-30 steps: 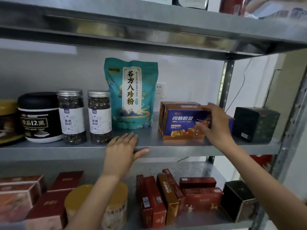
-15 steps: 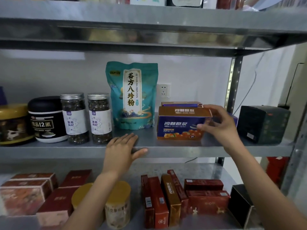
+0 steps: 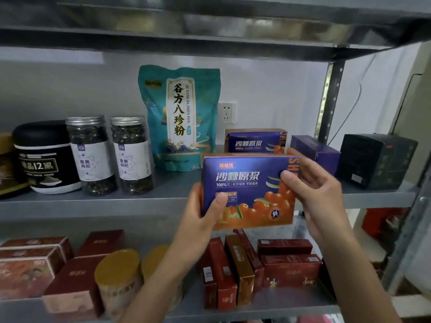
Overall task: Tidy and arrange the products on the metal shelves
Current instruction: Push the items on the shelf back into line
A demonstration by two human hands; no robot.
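Half a second ago the blue-and-orange box (image 3: 247, 190) sat on the middle shelf (image 3: 93, 203) under the right hand alone. Now it is lifted clear, in front of the shelf edge — the left hand (image 3: 203, 220), flat on the shelf before, grips its lower left corner, and the right hand (image 3: 312, 192) grips its right end, thumbs on the front. The fingers behind are hidden. Its face shows white lettering over orange berries; a matching box (image 3: 254, 141) stands on the shelf behind.

The blue-and-orange box (image 3: 247, 183) is lifted off the middle shelf (image 3: 93, 203) and is now held before its front edge. The left hand (image 3: 203, 220) is taken off that edge and wrapped round the box's lower left corner. The right hand (image 3: 312, 190) is kept on its right end. A second box (image 3: 254, 141) behind is uncovered.
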